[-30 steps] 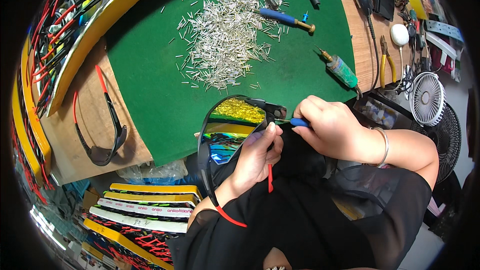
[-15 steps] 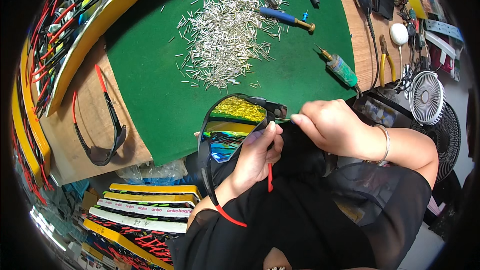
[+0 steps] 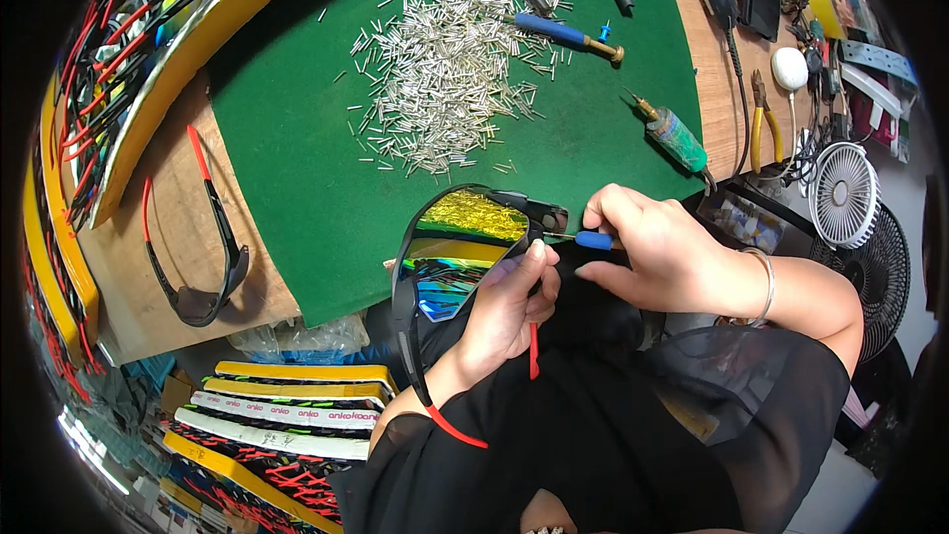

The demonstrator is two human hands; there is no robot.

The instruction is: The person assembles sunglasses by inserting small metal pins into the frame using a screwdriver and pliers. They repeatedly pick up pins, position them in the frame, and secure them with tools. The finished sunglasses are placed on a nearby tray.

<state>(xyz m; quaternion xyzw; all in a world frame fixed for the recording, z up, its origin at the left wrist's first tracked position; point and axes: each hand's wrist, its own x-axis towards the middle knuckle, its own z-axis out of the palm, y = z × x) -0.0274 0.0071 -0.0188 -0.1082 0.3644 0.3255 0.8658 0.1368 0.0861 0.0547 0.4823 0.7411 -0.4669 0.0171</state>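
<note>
My left hand (image 3: 506,314) pinches a pair of sunglasses (image 3: 473,245) near the hinge between thumb and fingers. They have a mirrored lens, a black frame and red temple tips, one of which hangs against my black clothing. From the right, my right hand (image 3: 664,247) holds a small screwdriver (image 3: 597,240) by its blue handle, the thumb standing off from it. Its thin shaft points at the hinge; whether the tip sits in a screw is too small to tell. Beyond the sunglasses, a heap of small silver metal pins (image 3: 445,74) lies on the green mat (image 3: 287,198).
Another blue-handled tool (image 3: 554,30) lies by the heap. A green-bodied tool (image 3: 677,141) and yellow-handled pliers (image 3: 764,124) are at right, near a white fan (image 3: 845,193). Black-and-red glasses (image 3: 232,282) rest at left. Yellow-edged racks (image 3: 306,373) hold more frames.
My right hand's fingers have spread and shifted slightly, exposing the screwdriver's blue handle, which was hidden in the fist. My left hand and the sunglasses stay in place.
</note>
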